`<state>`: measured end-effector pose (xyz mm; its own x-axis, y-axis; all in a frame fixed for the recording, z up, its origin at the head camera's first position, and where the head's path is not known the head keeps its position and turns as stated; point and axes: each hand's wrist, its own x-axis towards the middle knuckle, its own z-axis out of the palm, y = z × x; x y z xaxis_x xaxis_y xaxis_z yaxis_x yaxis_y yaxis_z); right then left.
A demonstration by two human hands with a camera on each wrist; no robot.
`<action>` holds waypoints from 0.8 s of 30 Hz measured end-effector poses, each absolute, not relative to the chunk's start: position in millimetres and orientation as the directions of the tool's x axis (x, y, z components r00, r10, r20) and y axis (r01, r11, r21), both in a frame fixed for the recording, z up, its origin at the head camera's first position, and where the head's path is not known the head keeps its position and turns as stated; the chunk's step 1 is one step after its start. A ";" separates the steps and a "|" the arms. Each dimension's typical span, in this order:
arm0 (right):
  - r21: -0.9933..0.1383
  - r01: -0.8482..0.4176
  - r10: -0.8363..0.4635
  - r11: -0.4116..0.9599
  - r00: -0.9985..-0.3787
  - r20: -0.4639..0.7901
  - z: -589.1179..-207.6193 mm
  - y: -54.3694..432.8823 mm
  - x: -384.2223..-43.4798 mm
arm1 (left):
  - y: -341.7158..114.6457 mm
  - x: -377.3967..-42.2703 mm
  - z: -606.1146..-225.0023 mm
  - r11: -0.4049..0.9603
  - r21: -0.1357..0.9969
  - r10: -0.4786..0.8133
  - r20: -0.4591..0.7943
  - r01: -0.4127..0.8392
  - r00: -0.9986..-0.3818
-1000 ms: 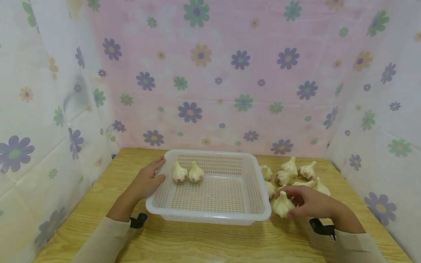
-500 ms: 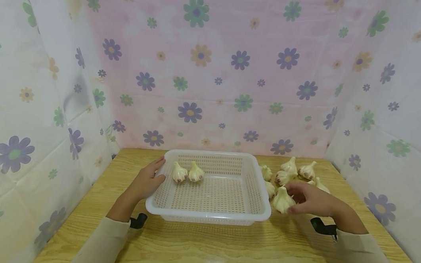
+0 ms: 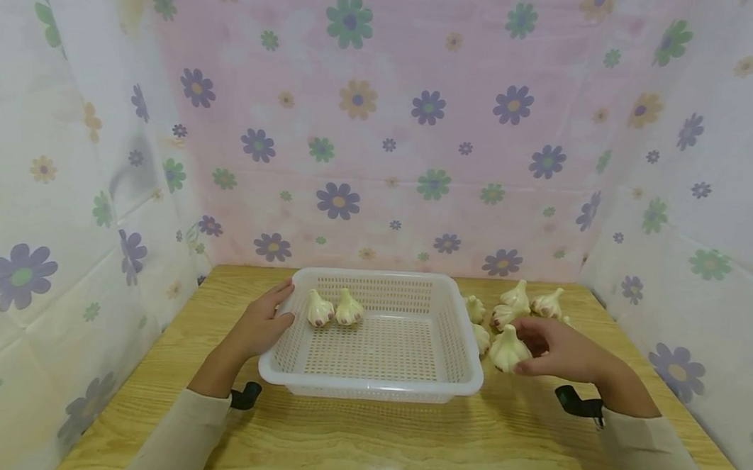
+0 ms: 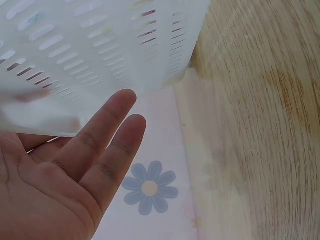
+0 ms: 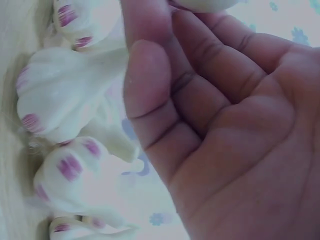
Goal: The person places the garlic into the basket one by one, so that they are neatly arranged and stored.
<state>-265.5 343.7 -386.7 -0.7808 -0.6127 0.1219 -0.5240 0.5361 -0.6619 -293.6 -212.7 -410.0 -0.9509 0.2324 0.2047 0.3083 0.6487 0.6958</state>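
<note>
My right hand pinches a garlic bulb between thumb and fingers, just right of the basket, its stem pointing up. Only the edge of that garlic bulb shows at the top of the right wrist view. My left hand rests on the left rim of a white perforated plastic basket. In the left wrist view two straight fingers lie outside the wall of the basket. Two garlic bulbs stand side by side at the basket's back left.
More garlic bulbs lie at the back right of the wooden table, partly hidden behind my right hand. In the right wrist view several garlic bulbs sit close beside the fingers. Flowered cloth walls enclose the back and sides.
My right hand has moved slightly away from me with the garlic bulb, and now covers more of the bulbs behind it. The left hand and the basket have stayed in place.
</note>
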 end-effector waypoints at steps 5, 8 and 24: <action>-0.630 -0.574 -0.623 0.523 -0.762 0.176 -377.0 340.1 -268.5 | -212.2 -293.4 -409.0 0.648 0.695 0.235 0.207 0.312 -0.950; -0.616 -0.593 -0.629 0.518 -0.752 0.195 -368.2 334.2 -272.2 | -212.1 -293.1 -408.4 0.649 0.694 0.236 0.206 0.312 -0.949; -0.574 -0.613 -0.639 0.543 -0.745 0.191 -327.8 278.2 -303.9 | -212.8 -293.9 -409.5 0.623 0.717 0.238 0.208 0.314 -0.949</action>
